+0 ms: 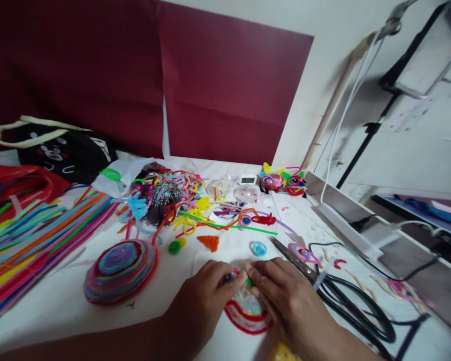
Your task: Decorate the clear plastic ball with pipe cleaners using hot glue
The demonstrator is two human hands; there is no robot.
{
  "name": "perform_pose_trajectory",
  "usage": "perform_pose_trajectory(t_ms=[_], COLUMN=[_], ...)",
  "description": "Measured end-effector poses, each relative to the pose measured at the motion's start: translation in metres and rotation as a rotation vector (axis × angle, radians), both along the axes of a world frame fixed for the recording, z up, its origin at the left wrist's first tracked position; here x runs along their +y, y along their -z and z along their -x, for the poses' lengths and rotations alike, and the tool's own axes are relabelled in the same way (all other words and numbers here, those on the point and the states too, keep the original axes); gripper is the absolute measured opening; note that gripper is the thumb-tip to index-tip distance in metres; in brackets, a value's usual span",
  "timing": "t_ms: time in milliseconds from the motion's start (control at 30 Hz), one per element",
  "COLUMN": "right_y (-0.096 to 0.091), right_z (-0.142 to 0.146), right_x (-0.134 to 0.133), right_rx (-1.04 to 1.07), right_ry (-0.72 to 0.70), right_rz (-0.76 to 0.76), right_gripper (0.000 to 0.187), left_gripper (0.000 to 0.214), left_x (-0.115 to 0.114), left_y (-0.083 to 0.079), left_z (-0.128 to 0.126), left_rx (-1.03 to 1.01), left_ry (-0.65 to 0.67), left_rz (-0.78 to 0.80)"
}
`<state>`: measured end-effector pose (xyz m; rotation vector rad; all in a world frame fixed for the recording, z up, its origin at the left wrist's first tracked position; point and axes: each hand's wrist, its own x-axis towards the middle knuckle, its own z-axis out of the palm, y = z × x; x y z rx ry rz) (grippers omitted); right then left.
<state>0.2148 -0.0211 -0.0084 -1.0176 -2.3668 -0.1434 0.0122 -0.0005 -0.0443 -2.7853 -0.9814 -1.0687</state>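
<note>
Low in the middle of the head view, a round, half-clear craft piece [248, 302] with a red pipe-cleaner band along its near edge lies under my hands. My left hand [206, 291] grips its left side, thumb on top. On the right side, my right hand [285, 291] holds it too, fingers bent and pressing on its upper surface. A small green bit [249, 282] shows by the right fingertips. Purple and pink bits show beside the left thumb. My fingers hide much of the piece. Beyond the hands lie a light-blue coil [258, 248] and an orange pipe-cleaner triangle [209, 243].
Black-handled scissors [319, 281] lie right of my right hand. A striped pipe-cleaner dome [120, 271] sits on the left, near bundled pipe cleaners [56, 240]. Behind are tangled pipe cleaners [169, 195], a small digital clock [247, 179] and a white cable tray [346, 225].
</note>
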Motion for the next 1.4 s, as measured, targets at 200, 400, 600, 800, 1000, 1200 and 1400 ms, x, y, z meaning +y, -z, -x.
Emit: perform_pose_trajectory(t_ms=[200,400,600,800,1000,1200,1400], right_y=[0.0,0.0,0.0,0.0,0.0,0.002,0.002], right_z=[0.001,0.0,0.0,-0.001,-0.002,-0.001,-0.001], right_x=[-0.001,-0.001,-0.001,-0.001,-0.002,-0.001,-0.001], right_rx=[0.004,0.012,0.007,-0.001,0.0,0.004,-0.009], right_ry=[0.005,0.004,0.002,0.004,-0.006,-0.008,0.0], right_rz=[-0.008,-0.003,0.006,0.011,0.012,0.01,0.01], right_gripper=[0.028,0.028,0.03,0.03,0.03,0.032,0.031], left_gripper=[0.032,0.032,0.031,0.033,0.032,0.03,0.037], left_x=[0.002,0.001,0.001,0.001,0.001,0.0,0.001], left_y=[0.005,0.005,0.007,0.004,0.004,0.007,0.012], left_z=[-0.002,0.0,-0.002,0.0,0.001,0.0,0.002], left_rx=[-0.073,-0.026,-0.046,-0.043,-0.019,-0.025,-0.011], left_ry=[-0.021,-0.023,-0.018,0.0,-0.005,-0.016,0.003], left_rz=[-0.029,0.021,0.021,0.005,0.029,0.063,0.088])
